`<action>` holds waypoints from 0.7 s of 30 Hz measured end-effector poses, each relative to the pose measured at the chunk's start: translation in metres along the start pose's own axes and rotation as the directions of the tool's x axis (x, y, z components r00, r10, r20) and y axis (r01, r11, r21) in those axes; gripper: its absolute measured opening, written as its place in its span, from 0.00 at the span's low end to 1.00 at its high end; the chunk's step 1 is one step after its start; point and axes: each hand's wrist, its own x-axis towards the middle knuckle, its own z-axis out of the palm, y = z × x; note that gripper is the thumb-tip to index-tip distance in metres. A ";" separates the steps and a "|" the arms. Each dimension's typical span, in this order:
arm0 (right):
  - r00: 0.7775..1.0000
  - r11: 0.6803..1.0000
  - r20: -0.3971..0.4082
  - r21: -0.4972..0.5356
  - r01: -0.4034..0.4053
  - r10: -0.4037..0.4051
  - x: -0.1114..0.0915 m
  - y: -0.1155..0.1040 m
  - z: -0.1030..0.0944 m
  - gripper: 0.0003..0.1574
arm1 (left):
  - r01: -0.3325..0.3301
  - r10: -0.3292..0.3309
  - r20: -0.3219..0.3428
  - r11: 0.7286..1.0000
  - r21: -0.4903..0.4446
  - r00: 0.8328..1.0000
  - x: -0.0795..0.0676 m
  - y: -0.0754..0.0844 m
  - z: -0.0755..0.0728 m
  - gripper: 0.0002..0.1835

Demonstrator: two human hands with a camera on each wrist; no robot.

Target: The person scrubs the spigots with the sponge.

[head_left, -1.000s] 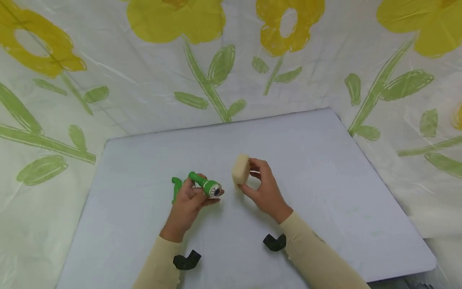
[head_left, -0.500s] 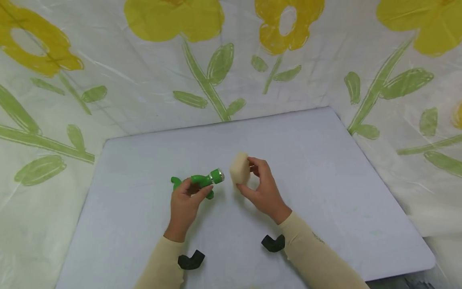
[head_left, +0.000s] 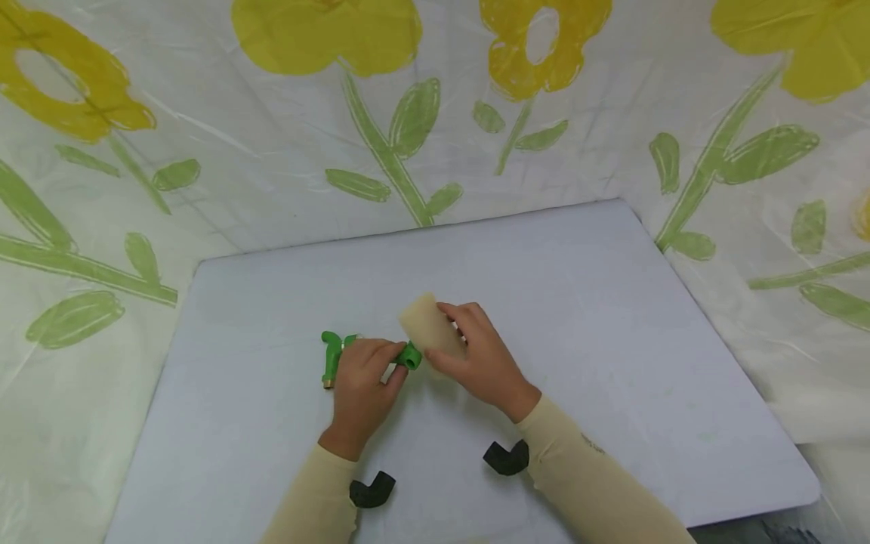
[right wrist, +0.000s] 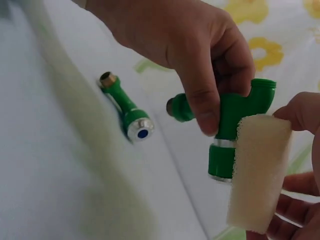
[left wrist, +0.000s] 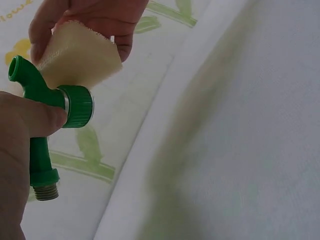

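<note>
My left hand (head_left: 365,381) pinches a green water tap (left wrist: 42,117) between thumb and fingers, raised over the table. Its round green knob (left wrist: 80,106) has a silver ring, and a threaded metal inlet shows at the other end. A pale yellow sponge (right wrist: 260,172) is held by its side in my right hand (head_left: 484,363). In the right wrist view the sponge overlaps the tap's knob and spout. A second green tap (right wrist: 126,110), with a brass threaded end and a blue-centred silver cap, lies on the table left of my left hand.
The white table (head_left: 598,317) spreads under both hands, its far edge meeting a white sheet (head_left: 272,151) painted with yellow flowers. Black curved pieces (head_left: 372,489) sit at both sleeves near the wrists.
My left hand has turned the tap so its open spout end faces the head camera. The right hand has brought the sponge leftward, from a gap away to right beside the tap.
</note>
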 end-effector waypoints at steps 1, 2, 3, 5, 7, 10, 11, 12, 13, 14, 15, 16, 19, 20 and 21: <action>1.000 1.000 0.008 -0.003 -0.010 0.010 0.000 0.000 0.000 0.44 | -0.015 0.015 -0.008 1.000 0.004 1.000 0.000 0.000 0.000 0.14; 1.000 1.000 0.016 -0.009 -0.018 0.019 -0.001 0.000 0.001 0.44 | -0.024 0.024 -0.020 1.000 0.009 1.000 0.001 0.000 -0.001 0.14; 0.999 1.000 0.024 -0.014 -0.026 0.026 -0.002 0.001 0.002 0.44 | -0.024 0.024 -0.036 1.000 0.009 0.999 0.001 -0.001 -0.002 0.13; 0.998 0.999 0.046 -0.029 -0.041 0.043 -0.005 0.003 0.003 0.44 | -0.004 0.005 -0.069 1.000 0.020 0.998 0.001 -0.003 -0.003 0.13; 0.996 0.998 0.071 -0.045 -0.045 0.048 -0.009 0.005 0.005 0.45 | 0.020 -0.018 -0.104 1.000 0.017 0.994 0.001 -0.006 -0.004 0.12; 0.996 0.998 0.085 -0.059 -0.031 0.036 -0.012 0.007 0.006 0.45 | 0.055 -0.054 -0.122 0.999 0.000 0.991 0.001 -0.009 -0.004 0.12; 0.996 0.998 0.079 -0.063 -0.021 0.026 -0.012 0.007 0.005 0.45 | 0.057 -0.057 -0.116 0.998 -0.008 0.992 0.000 -0.009 -0.003 0.13; 0.997 0.998 0.070 -0.066 -0.014 0.018 -0.011 0.008 0.005 0.45 | 0.057 -0.058 -0.104 0.998 -0.016 0.993 0.000 -0.008 -0.002 0.13; 0.998 0.997 0.057 -0.072 -0.005 0.009 -0.010 0.008 0.004 0.45 | 0.057 -0.059 -0.089 0.998 -0.020 0.994 -0.001 -0.007 -0.001 0.14; 0.999 0.997 0.044 -0.079 0.004 0.000 -0.008 0.008 0.003 0.45 | 0.051 -0.053 -0.075 0.998 -0.026 0.996 -0.002 -0.005 0.001 0.15; 0.999 0.996 0.032 -0.083 0.010 -0.008 -0.007 0.007 0.001 0.44 | 0.043 -0.045 -0.058 0.999 -0.026 0.997 -0.002 -0.003 0.002 0.16; 1.000 0.996 0.024 -0.085 0.010 -0.008 -0.005 0.007 0.000 0.44 | 0.035 -0.036 -0.041 0.999 -0.027 0.998 -0.003 -0.001 0.002 0.16; 1.000 0.996 0.022 -0.086 -0.011 0.013 -0.001 0.005 -0.002 0.45 | 0.005 -0.005 -0.001 1.000 -0.029 1.000 -0.003 0.003 0.004 0.15; 0.999 0.996 0.026 -0.081 -0.027 0.029 -0.002 0.004 -0.002 0.45 | -0.004 0.004 0.008 1.000 -0.029 1.000 -0.003 0.004 0.004 0.15; 0.998 0.996 0.032 -0.074 -0.045 0.047 -0.002 0.004 -0.002 0.45 | -0.004 0.005 0.019 1.000 -0.030 1.000 -0.004 0.004 0.004 0.14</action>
